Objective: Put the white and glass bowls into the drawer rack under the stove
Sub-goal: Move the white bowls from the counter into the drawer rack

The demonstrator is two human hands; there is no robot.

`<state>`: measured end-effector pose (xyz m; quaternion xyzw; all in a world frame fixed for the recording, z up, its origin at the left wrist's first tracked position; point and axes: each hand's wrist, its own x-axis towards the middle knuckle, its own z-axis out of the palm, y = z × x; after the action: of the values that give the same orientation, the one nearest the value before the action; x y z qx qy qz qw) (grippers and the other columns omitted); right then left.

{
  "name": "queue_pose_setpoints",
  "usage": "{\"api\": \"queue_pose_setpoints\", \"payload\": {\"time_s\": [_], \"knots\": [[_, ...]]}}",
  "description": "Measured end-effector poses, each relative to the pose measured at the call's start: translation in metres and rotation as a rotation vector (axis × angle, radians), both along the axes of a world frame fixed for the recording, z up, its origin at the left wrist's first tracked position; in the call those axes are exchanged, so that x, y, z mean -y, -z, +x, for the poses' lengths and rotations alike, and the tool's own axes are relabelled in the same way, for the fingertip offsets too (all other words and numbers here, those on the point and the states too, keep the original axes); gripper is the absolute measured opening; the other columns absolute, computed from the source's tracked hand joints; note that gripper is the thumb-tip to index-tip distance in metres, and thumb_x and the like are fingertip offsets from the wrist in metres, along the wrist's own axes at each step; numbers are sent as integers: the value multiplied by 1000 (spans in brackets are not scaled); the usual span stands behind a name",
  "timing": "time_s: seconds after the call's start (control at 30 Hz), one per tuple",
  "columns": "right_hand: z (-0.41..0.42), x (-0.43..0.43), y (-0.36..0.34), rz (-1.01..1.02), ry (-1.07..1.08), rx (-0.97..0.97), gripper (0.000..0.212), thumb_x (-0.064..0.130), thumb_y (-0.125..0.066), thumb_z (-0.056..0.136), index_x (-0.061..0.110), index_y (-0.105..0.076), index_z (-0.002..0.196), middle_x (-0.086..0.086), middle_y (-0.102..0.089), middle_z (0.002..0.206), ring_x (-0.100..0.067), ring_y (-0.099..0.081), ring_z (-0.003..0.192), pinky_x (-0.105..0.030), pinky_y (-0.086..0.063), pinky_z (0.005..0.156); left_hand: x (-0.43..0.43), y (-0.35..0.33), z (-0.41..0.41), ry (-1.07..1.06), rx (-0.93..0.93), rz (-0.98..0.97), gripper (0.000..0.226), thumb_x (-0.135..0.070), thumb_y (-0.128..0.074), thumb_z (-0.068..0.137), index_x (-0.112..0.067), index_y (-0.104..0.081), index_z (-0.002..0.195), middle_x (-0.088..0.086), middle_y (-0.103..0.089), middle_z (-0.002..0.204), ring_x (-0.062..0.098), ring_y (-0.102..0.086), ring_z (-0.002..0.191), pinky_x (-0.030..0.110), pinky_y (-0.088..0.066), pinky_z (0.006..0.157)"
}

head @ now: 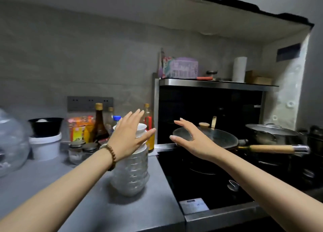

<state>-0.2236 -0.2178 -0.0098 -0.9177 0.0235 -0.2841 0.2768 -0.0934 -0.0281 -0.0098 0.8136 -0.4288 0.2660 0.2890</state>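
Observation:
A tall stack of bowls (131, 174) stands on the grey counter (83, 196) just left of the stove. Its lower bowls are clear patterned glass and white bowls (141, 129) sit on top. My left hand (128, 137), with a bead bracelet on the wrist, is spread with straight fingers in front of the upper part of the stack. My right hand (189, 138) is spread open to the right of the stack, above the stove's left edge, apart from the bowls. Neither hand holds anything. The drawer rack under the stove is out of view.
On the black stove (201, 188) sits a lidded wok (206, 135) with a wooden handle (271, 148), and a steel pot (272, 132) at the right. Sauce bottles (99, 125), spice jars (82, 150), a white bucket (45, 147) and a glass jar (12, 144) crowd the counter's back.

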Motion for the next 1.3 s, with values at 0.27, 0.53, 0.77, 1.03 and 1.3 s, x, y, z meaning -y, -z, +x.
{"api": "queue_pose_setpoints", "payload": {"time_s": [0.27,0.53,0.77,1.03,1.3], "knots": [[71,-42,1,-20,-107,-78,61,42,-59,88,27,-35,142,3,-22,156,-12,-20,143,-25,-20,111,-39,16,58,-74,-166,-17,83,-67,-44,78,-22,-27,145,2,-29,153,19,-20,142,40,-22,116],[104,-47,5,23,-119,-4,36,29,-59,91,23,-54,126,4,-48,137,0,-43,116,-13,-32,95,-37,28,78,128,-461,-176,69,-63,-50,75,-28,-40,133,0,-51,133,16,-50,116,37,-49,96],[116,-47,12,31,-116,72,18,25,-62,88,22,-65,106,9,-60,117,-7,-55,106,-19,-42,91,-25,32,82,160,-456,-301,41,-55,-59,75,-24,-57,103,-6,-59,108,10,-55,100,13,-45,66],[118,-49,9,35,-120,121,11,26,-62,88,21,-65,98,5,-64,118,-9,-58,109,-3,-42,75,-17,31,85,164,-405,-430,42,-55,-61,70,-15,-55,85,-6,-61,87,9,-56,86,22,-48,66],[88,-47,-25,-125,-86,260,23,24,-60,90,16,-66,110,1,-67,114,-18,-59,108,-32,-43,99,-10,1,60,320,-376,-552,45,-56,-58,69,-13,-51,81,3,-59,79,16,-60,79,19,-48,59]]}}
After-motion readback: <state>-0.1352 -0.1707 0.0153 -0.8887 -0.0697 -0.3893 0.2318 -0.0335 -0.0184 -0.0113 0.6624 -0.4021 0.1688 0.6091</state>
